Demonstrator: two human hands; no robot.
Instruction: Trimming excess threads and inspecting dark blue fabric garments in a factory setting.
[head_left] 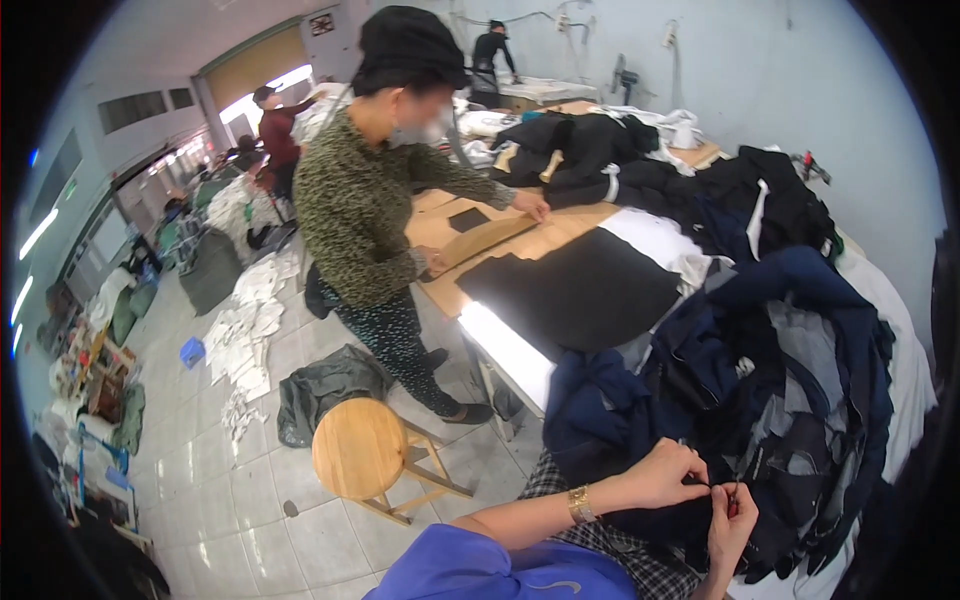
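My left hand, with a gold-coloured watch at its wrist, is closed in a pinch over the dark pile of clothes in front of me. My right hand is closed just beside it, fingertips nearly touching the left's. A little red shows between the right fingers; what that thing is, I cannot make out. What the left fingertips pinch is too small and dark against the cloth to name. Navy garments with grey linings lie heaped under and beyond both hands, spread over my lap and the table edge.
Across the table a person in a green patterned top holds a tan strip near a flat black cloth piece. More black garments are piled behind. A wooden stool and a grey bag stand left, white cloths beyond.
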